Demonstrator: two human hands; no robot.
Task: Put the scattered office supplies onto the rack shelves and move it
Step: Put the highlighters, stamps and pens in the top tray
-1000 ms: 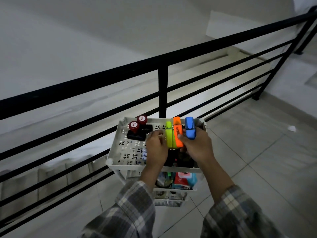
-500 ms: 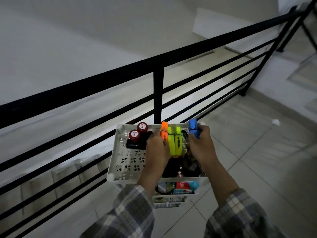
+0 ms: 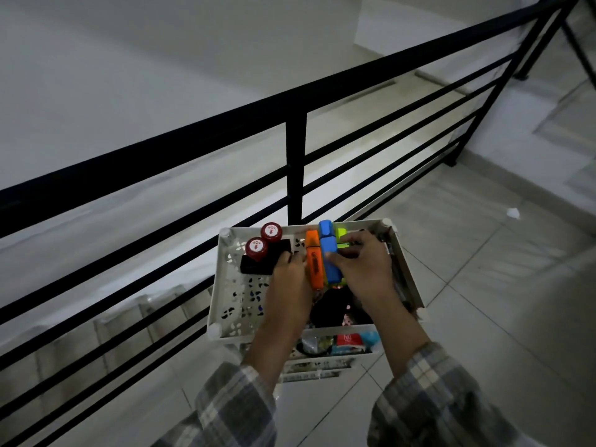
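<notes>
Highlighters, an orange plastic one [image 3: 314, 264] and a blue one [image 3: 329, 253], lie on the white perforated plastic rack's [image 3: 407, 269] top shelf beside the black metal railing [image 3: 295, 162]. Right hand [image 3: 364, 269] pinches the blue; left hand [image 3: 288, 282] steadies the orange. Jostling risks toppling them through the bars.

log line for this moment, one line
stage: arranging top shelf | left hand: on orange highlighter | right hand: on blue highlighter | rack: by railing

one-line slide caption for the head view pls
Both hands, left and right, arrange orange, blue and yellow-green highlighters on the white rack's top shelf beside a black railing.
</notes>
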